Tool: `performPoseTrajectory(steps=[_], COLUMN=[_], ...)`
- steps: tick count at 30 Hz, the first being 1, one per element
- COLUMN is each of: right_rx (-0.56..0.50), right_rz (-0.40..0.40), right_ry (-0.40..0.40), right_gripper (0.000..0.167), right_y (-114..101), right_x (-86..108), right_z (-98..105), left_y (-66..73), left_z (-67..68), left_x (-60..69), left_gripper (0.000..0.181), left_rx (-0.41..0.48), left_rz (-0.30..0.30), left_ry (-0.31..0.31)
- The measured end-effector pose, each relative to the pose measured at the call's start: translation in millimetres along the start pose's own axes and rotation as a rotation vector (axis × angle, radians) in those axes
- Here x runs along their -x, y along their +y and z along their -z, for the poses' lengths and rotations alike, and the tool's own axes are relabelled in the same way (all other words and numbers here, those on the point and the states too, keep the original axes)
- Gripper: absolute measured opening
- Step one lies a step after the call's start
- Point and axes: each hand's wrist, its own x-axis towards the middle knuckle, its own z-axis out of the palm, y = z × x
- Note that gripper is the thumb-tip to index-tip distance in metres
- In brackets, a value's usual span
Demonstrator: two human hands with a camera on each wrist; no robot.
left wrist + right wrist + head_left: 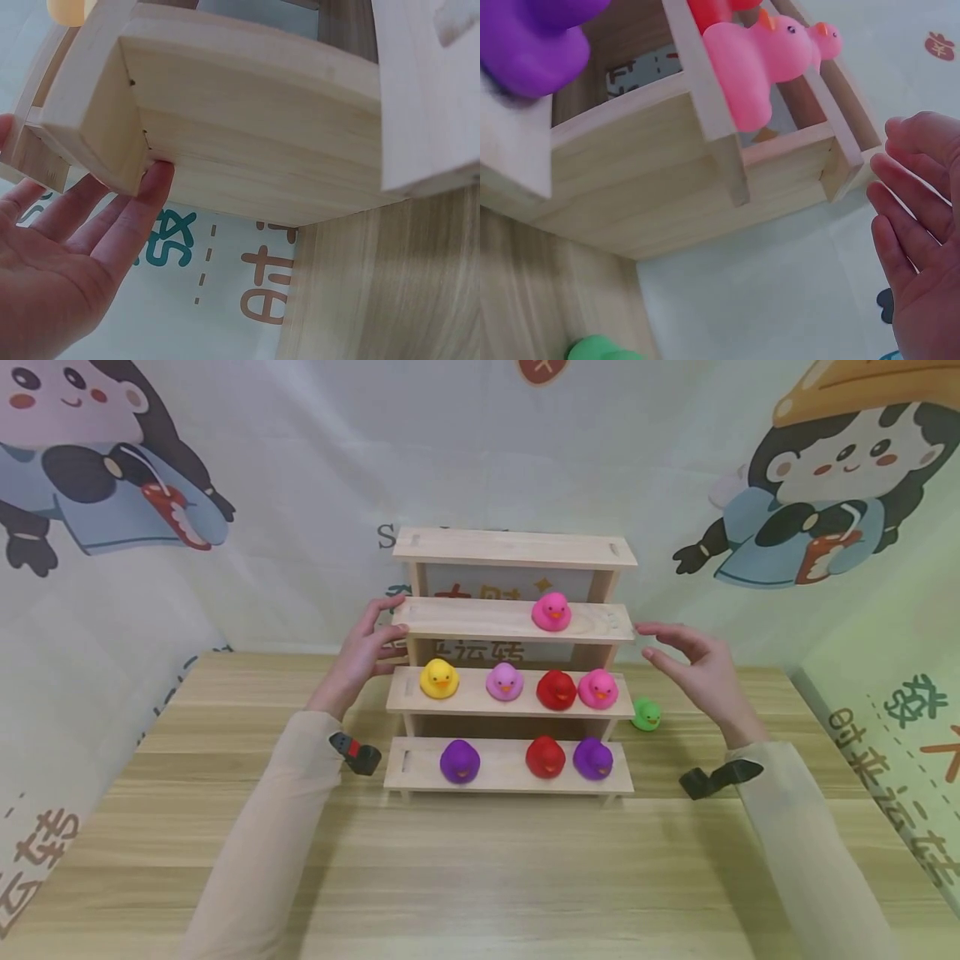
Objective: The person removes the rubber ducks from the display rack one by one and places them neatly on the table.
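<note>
A pale four-tier wooden rack (472, 617) bears bright rubber ducks (554, 613); left grip (363, 653), fingers spread, touches its nearer end; empty right grip (703, 672), loosely spread, hovers just beside.

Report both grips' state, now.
Left grip: open, touching the left end of the wooden rack.
Right grip: open, holding nothing.

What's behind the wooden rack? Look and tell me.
Between the upper boards of the rack, a cloth shows, printed with writing and a small star. The boards cover part of that writing; anything directly behind them cannot be seen.
</note>
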Motion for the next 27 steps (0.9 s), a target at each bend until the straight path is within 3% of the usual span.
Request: performPoseTrajectory(steps=[12,22,27], right_rx=[0.073,0.029,0.018], right_rz=[-0.006,-0.008,-0.024], right_ry=[-0.055,-0.093,-0.162], right_gripper=[0.036,0.036,0.037], right_y=[-16.6,-29.2,-36.8], right_x=[-18.6,-34.6,-44.6], right_z=[-6.2,-17.7,-22.2], left_y=[1.0,1.5,0.1], left_z=[-0.7,-0.7,-1.3], left_x=[1.0,3.2,2.8], left_gripper=[0.054,0.055,0.055], left_rx=[0.004,0.023,0.02], left_rz=[-0.003,-0.013,-0.013], left_ry=[0.009,0.0,0.001])
